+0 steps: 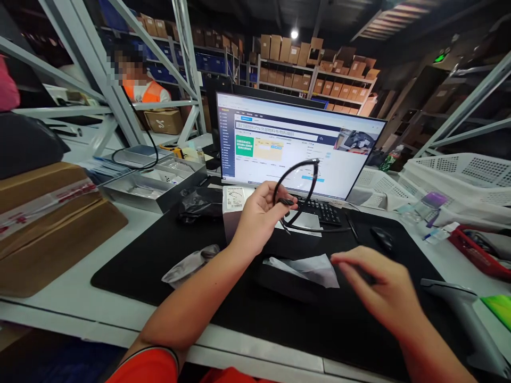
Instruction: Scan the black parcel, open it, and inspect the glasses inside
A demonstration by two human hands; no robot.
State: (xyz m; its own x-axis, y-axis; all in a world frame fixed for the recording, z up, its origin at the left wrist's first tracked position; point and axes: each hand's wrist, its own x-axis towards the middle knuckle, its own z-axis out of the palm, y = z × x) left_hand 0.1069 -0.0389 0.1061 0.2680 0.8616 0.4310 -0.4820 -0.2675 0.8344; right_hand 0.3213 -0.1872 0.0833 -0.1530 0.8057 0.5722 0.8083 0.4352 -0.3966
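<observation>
My left hand [261,213] is raised in front of the monitor, its thumb and fingers closed on a looped black cable [313,186]. The cable's loop rises above the fingers, and one end trails to the right. My right hand [379,284] holds nothing, with thumb and forefinger slightly apart. Its fingertips are close to a crumpled pale wrapper [319,268] on the black mat [247,314]; whether they touch it I cannot tell. Behind my left hand stands a white box [233,205] with a printed label. Another crumpled clear bag [187,266] lies by my left forearm.
A monitor [295,149] stands behind a keyboard [327,213]. A mouse [382,239] and a scanner [459,308] lie on the right. White baskets [459,175] and a red tray [479,252] are further right. Metal trays [147,186] and a carton [51,229] stand left. A person [143,88] is behind.
</observation>
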